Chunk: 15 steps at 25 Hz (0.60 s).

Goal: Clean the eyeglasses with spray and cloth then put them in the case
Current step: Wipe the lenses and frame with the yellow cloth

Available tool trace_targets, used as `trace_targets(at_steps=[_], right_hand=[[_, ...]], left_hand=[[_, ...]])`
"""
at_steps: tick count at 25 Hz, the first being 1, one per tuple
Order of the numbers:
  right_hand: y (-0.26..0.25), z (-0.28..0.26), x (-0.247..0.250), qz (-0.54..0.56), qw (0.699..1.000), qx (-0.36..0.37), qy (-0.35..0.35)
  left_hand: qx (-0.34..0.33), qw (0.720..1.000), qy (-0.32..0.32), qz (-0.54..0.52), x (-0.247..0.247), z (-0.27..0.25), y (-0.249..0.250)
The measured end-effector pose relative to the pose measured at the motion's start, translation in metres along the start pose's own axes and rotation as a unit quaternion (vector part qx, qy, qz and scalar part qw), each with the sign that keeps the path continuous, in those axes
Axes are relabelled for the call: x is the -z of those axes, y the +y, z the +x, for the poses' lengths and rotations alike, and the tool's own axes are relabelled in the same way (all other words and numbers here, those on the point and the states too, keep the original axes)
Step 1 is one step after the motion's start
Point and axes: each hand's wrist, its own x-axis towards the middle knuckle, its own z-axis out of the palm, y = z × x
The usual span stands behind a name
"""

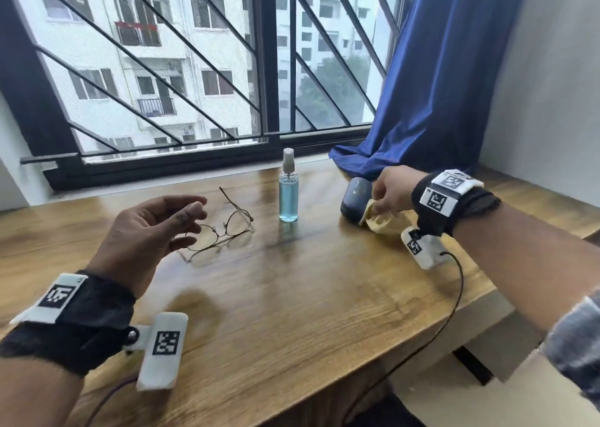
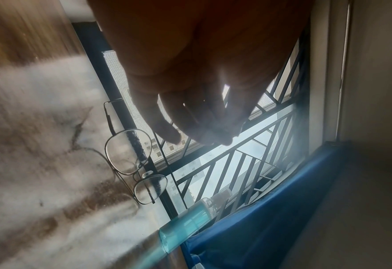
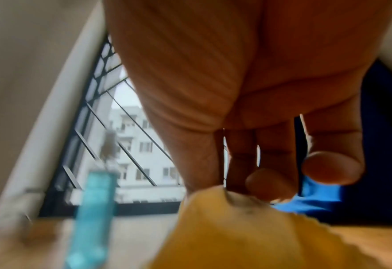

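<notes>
Thin wire-framed eyeglasses point(image 1: 224, 228) point(image 2: 130, 156) lie on the wooden table point(image 1: 308, 296), arms unfolded. My left hand point(image 1: 181, 218) point(image 2: 197, 127) hovers just above and to the left of them, fingers loosely spread, holding nothing. A clear spray bottle point(image 1: 288, 189) point(image 2: 185, 220) point(image 3: 91, 203) of blue liquid stands upright behind the table's middle. My right hand point(image 1: 381, 199) point(image 3: 247, 183) pinches a yellow cloth point(image 1: 381, 220) point(image 3: 247, 233) that still lies on the table beside a dark blue glasses case point(image 1: 355, 199), closed as far as I see.
A blue curtain point(image 1: 422, 101) drapes onto the table's back right corner, just behind the case. A barred window point(image 1: 194, 69) runs along the far edge. A black cable point(image 1: 454, 296) trails from my right wrist over the table's right edge.
</notes>
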Motion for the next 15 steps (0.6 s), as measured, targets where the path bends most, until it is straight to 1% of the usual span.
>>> trace_targets(at_steps=[2, 3, 4, 5, 7, 8, 9, 10, 12, 14, 15], right_hand=[[-0.025, -0.011, 0.029, 0.055, 0.996, 0.069, 0.03], [-0.041, -0.017, 0.042, 0.106, 0.987, 0.109, 0.043], [-0.057, -0.024, 0.052, 0.168, 0.973, 0.152, 0.051], [-0.077, -0.029, 0.058, 0.236, 0.949, 0.205, 0.051], [-0.119, -0.037, 0.056, 0.375, 0.879, 0.292, 0.031], [-0.14, -0.038, 0.05, 0.429, 0.846, 0.316, 0.019], [-0.159, -0.039, 0.043, 0.463, 0.822, 0.331, 0.012], [-0.176, -0.038, 0.036, 0.477, 0.809, 0.343, 0.013], [-0.199, -0.031, 0.021, 0.467, 0.802, 0.372, 0.027], [-0.203, -0.024, 0.01, 0.462, 0.801, 0.38, 0.039], [-0.202, -0.021, 0.004, 0.471, 0.796, 0.378, 0.029]], left_hand=[[0.003, 1.0, 0.008, -0.002, -0.001, -0.001, 0.001], [0.003, 1.0, 0.005, -0.001, -0.001, -0.001, 0.001], [0.006, 1.0, -0.001, 0.002, -0.003, -0.001, 0.002], [0.008, 1.0, 0.0, 0.004, -0.003, -0.002, 0.003], [0.014, 1.0, -0.008, 0.004, -0.006, -0.005, 0.007], [0.02, 1.0, -0.018, -0.001, -0.008, -0.006, 0.01], [0.024, 0.999, -0.026, -0.007, -0.009, -0.007, 0.011], [0.023, 0.999, -0.027, -0.01, -0.01, -0.007, 0.011], [0.016, 1.0, 0.002, -0.002, -0.009, -0.006, 0.01], [0.023, 0.999, 0.043, -0.001, -0.008, -0.003, 0.01], [0.028, 0.998, 0.058, -0.002, -0.006, -0.001, 0.009]])
